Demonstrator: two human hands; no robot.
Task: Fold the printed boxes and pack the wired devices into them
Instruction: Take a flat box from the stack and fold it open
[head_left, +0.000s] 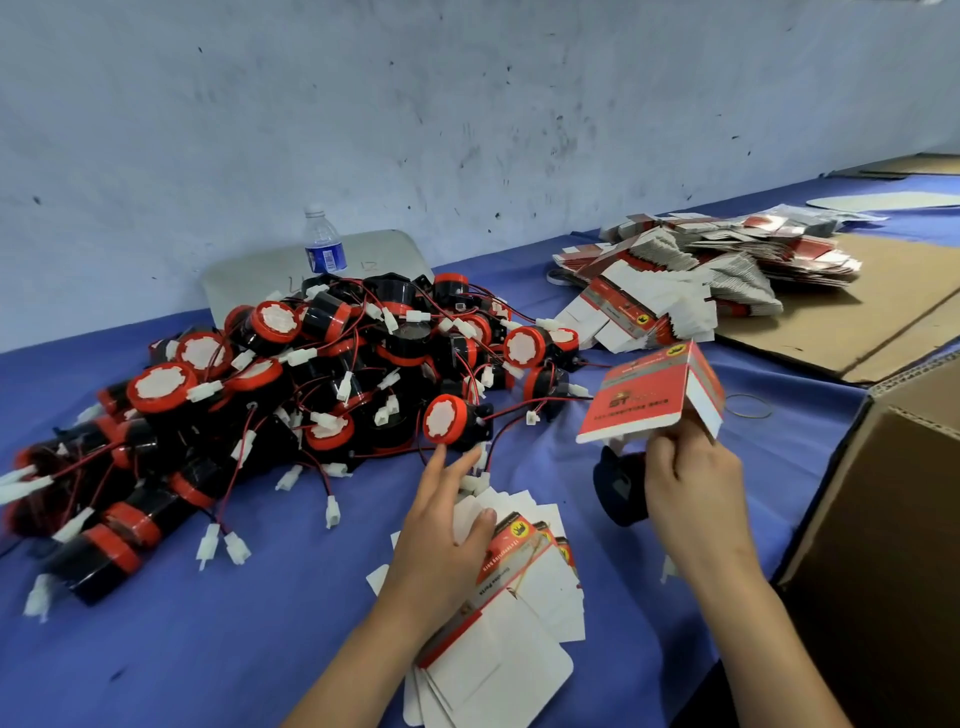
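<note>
Two hands: both at work, head view only.
Right hand (693, 480): pinches a half-opened printed box (652, 389) by its lower edge, lifted above the blue table (260, 649).
Left hand (447, 525): fingers straight, pressing on the flat box stack (498, 613), fingertips reaching toward the nearest red-capped wired device (447, 420).
Key relation: that device lies just beyond the left fingertips, left of the held box; the left hand is nearer.
Device pile (249, 410): far left.

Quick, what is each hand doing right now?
Left hand: open, fingers straight, resting on the flat box stack.
Right hand: pinching a partly folded printed box.
</note>
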